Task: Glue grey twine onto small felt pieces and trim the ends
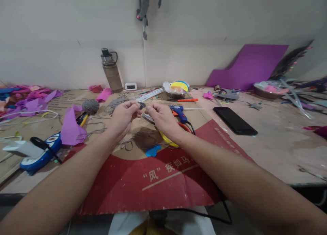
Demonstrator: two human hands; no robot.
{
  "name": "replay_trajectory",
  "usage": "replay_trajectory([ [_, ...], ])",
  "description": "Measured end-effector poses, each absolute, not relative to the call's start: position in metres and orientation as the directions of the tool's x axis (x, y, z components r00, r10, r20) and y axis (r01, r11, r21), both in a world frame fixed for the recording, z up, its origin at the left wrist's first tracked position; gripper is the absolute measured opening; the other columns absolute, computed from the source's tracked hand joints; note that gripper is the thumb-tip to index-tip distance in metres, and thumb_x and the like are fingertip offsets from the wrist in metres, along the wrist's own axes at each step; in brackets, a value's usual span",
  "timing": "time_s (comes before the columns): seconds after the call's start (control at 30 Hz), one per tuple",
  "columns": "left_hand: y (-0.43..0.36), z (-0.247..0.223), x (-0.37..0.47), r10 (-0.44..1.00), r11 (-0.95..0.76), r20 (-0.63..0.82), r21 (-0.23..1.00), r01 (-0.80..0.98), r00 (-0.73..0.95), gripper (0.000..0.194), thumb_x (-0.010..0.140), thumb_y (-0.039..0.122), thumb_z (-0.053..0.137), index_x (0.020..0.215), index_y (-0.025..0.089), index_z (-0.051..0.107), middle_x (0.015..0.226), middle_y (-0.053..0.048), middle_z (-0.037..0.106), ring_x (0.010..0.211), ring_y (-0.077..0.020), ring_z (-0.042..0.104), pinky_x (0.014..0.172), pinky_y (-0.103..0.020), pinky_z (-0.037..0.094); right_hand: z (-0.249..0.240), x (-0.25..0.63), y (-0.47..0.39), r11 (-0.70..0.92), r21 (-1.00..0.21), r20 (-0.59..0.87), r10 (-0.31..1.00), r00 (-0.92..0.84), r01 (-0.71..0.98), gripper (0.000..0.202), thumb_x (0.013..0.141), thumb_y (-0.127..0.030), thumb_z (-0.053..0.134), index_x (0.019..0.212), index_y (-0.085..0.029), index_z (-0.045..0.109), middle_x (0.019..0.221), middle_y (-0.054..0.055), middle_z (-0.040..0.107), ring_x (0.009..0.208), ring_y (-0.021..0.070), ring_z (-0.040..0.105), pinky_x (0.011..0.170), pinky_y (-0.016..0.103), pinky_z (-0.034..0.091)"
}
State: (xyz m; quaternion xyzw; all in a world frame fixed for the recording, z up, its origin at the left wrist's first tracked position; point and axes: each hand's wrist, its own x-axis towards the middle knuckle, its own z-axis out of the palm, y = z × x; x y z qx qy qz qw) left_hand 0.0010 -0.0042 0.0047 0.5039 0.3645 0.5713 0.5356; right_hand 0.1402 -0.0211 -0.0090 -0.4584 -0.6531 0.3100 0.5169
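My left hand (126, 117) is closed in a pinch on a small dark grey piece (142, 105), perhaps felt. My right hand (163, 118) is right beside it, thumb and finger pressed together at the piece's edge; what they hold is too small to make out. Under my right wrist lie scissors with yellow and orange handles (167, 139), partly hidden. A blue glue gun (181, 114) rests just behind that wrist. Loose grey yarn (127, 144) lies below my hands, near a small blue cut-out (153, 150). A ball of grey yarn (90, 106) sits left of my left hand.
Red-printed cardboard (163, 190) covers the table's front. A phone (235, 120) lies right; a bottle (111, 71) and small white clock (130, 86) stand behind. Purple scraps (70, 126) and a blue-and-white object (48, 153) are left, a purple sheet (250, 66) back right.
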Motion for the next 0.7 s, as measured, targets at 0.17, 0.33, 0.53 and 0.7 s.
replay_trajectory([
  [0.17, -0.007, 0.006, 0.000, 0.977, -0.132, 0.168, 0.960, -0.247, 0.130, 0.008, 0.068, 0.018, 0.066, 0.070, 0.013, 0.060, 0.055, 0.001, 0.057, 0.048, -0.0068, 0.050, 0.045, -0.018, 0.036, -0.012, 0.140, -0.019, 0.372, -0.881, 0.380, 0.924, -0.031, 0.293, 0.027, 0.084, -0.032, 0.045, 0.061, -0.019, 0.050, 0.059, -0.004, 0.044, 0.059, 0.0108, 0.039, 0.057, 0.025, 0.030],
  [0.33, -0.006, 0.004, 0.000, 0.977, -0.104, 0.147, 0.960, -0.260, 0.152, 0.007, 0.070, 0.018, 0.064, 0.070, 0.012, 0.060, 0.062, -0.001, 0.060, 0.052, -0.0077, 0.056, 0.046, -0.018, 0.038, -0.014, 0.140, -0.018, 0.393, -0.871, 0.399, 0.916, -0.040, 0.297, 0.028, 0.086, -0.034, 0.046, 0.062, -0.019, 0.049, 0.060, -0.004, 0.045, 0.059, 0.0106, 0.038, 0.057, 0.025, 0.030],
  [0.53, 0.003, 0.002, -0.007, 0.986, -0.163, 0.162, 0.960, -0.226, -0.021, 0.009, 0.072, 0.020, 0.064, 0.075, 0.014, 0.059, 0.071, -0.001, 0.062, 0.056, -0.0077, 0.061, 0.044, -0.015, 0.038, -0.015, 0.136, -0.028, 0.476, -0.790, 0.458, 0.877, -0.144, 0.386, 0.019, 0.088, -0.028, 0.044, 0.075, -0.019, 0.055, 0.070, -0.001, 0.055, 0.068, 0.0124, 0.048, 0.066, 0.025, 0.036],
  [0.7, 0.003, 0.006, -0.009, 0.994, -0.114, 0.108, 0.950, -0.292, -0.036, 0.004, 0.074, 0.017, 0.060, 0.072, 0.015, 0.057, 0.073, -0.002, 0.063, 0.061, -0.0097, 0.065, 0.042, -0.014, 0.039, -0.019, 0.132, -0.036, 0.544, -0.615, 0.459, 0.835, -0.302, 0.570, 0.018, 0.085, -0.015, 0.043, 0.078, -0.019, 0.059, 0.079, 0.002, 0.063, 0.073, 0.0139, 0.053, 0.070, 0.026, 0.036],
])
